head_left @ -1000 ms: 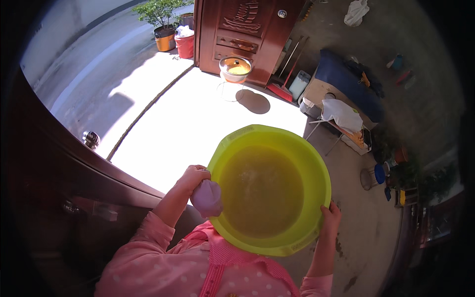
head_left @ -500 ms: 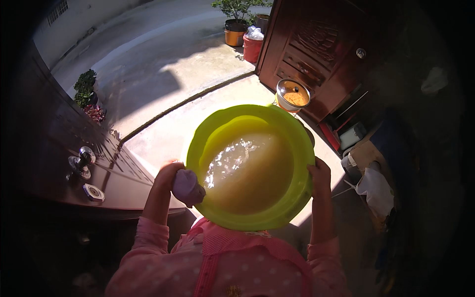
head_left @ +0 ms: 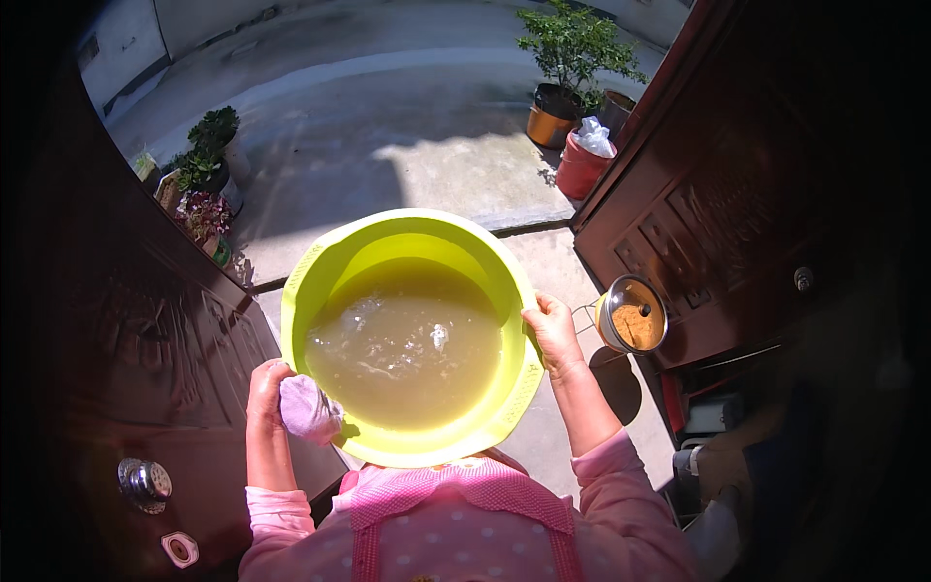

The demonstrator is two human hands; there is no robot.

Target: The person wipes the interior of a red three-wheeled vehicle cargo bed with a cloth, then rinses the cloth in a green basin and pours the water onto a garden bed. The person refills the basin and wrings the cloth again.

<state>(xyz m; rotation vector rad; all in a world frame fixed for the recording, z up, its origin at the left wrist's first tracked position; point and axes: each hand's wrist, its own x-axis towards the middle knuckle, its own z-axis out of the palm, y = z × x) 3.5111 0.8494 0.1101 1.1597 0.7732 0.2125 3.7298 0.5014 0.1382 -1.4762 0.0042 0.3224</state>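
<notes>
A yellow-green plastic basin (head_left: 325, 254), holding murky brownish water (head_left: 402, 339), is held up in front of my body. My left hand (head_left: 267, 388) grips its left rim and also has a damp-looking lilac cloth (head_left: 310, 409) bunched against the outside of the basin. On the right side my right hand (head_left: 553, 330) is closed on the rim, thumb toward the top edge. Sunlight glints off the rippled water. The fingers under the basin are partly hidden by its wall.
Dark red door leaves stand at both sides, the right door (head_left: 718, 223) and the left door (head_left: 145, 339). A lidded pot (head_left: 635, 315) with orange-brown contents sits by the right door. Beyond the threshold are a red bucket (head_left: 585, 165), a potted shrub (head_left: 572, 58) and potted plants (head_left: 208, 155).
The view has shifted toward the doorway, showing more of the yard. The basin now lies farther left in view, still in both hands, and the water's surface has shifted.
</notes>
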